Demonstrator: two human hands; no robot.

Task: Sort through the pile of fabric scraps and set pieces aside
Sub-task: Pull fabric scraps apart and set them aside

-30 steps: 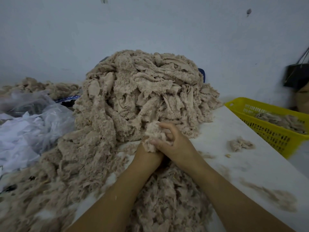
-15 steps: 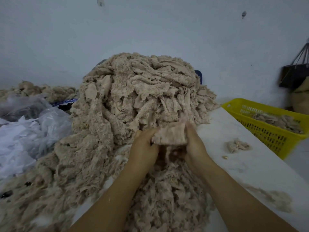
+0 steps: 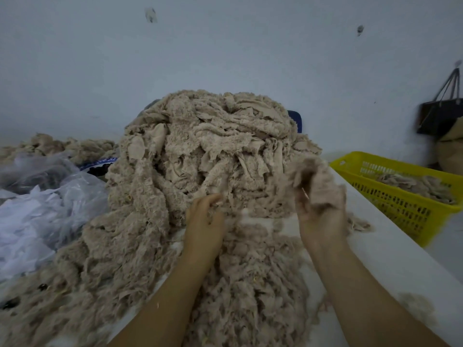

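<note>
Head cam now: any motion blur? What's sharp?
Head view: right hand and the fabric scrap it grips are motion-smeared; left hand slightly soft; scrap pile sharp; yellow basket smeared near the frame edge; lighting dim and flat, no glare.

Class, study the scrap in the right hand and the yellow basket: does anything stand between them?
Nothing visible does. The right hand holds the scrap raised above the table; the yellow basket sits further right, open-topped. Between them lie only bare table and a small loose tuft, flat.
</note>
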